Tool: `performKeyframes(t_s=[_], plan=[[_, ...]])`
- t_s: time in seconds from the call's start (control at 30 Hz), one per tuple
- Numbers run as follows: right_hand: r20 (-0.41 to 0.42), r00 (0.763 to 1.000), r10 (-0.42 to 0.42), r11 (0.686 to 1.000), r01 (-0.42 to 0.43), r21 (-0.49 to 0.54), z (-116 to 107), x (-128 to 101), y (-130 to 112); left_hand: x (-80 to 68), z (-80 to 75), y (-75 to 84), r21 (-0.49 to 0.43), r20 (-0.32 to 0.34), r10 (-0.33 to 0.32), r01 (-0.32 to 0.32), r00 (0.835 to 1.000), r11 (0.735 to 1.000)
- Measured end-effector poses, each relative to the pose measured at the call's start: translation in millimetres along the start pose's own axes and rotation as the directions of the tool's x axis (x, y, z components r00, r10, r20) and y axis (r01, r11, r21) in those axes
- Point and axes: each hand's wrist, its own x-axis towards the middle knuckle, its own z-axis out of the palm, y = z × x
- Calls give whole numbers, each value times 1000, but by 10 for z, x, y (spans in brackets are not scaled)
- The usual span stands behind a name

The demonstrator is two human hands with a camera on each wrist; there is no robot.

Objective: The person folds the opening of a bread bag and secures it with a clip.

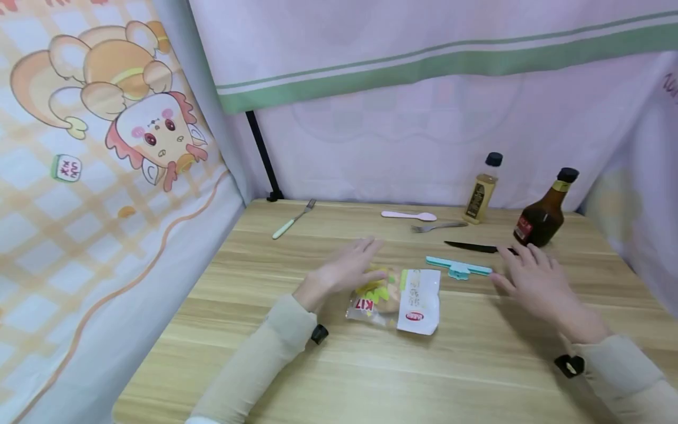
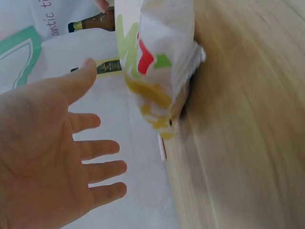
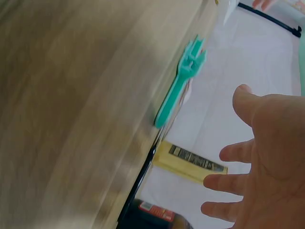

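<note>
Both my hands hover spread over the pale wood-grain table (image 1: 222, 377), fingers straight and released, gripping nothing. My left hand (image 1: 346, 270) hangs just above the near end of the crinkly white plastic snack packet with yellow, green and red print (image 1: 396, 299), which lies flat mid-table; whether the fingertips touch it I cannot tell. My right hand (image 1: 535, 280) hangs near the end of the long teal plastic bag-sealing clip (image 1: 458, 268), just behind the packet, and close to the black-bladed knife (image 1: 471, 247).

The risk, as I judge it: the knife lies just beside my right fingers, so a careless reach for the clip could brush the blade or knock it toward the dark brown sauce bottle (image 1: 545, 218). The slick packet could also slide when pressed.

Red lettering on the packet reads roughly "KI7"; a red oval logo and the bottles' labels are too small to read.
</note>
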Motion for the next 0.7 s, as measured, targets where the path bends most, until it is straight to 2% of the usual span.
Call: performKeyframes(t_s=[0.1,0.23,0.43,0.7], plan=[[7,1000,7,1000,-7,-14,45,-6,-78,58,45,34,-77,53,51,-47,997,996],[18,1000,-19,1000,19,-14,82,-14,-161,110,103,50,-170,131,115,-92,985,981],[29,998,-50,999,50,8,84,-10,-292,118,171,72,-157,178,127,-99,976,983],[95,993,-72,997,71,9,60,25,-505,74,218,105,-125,167,131,-111,977,986]])
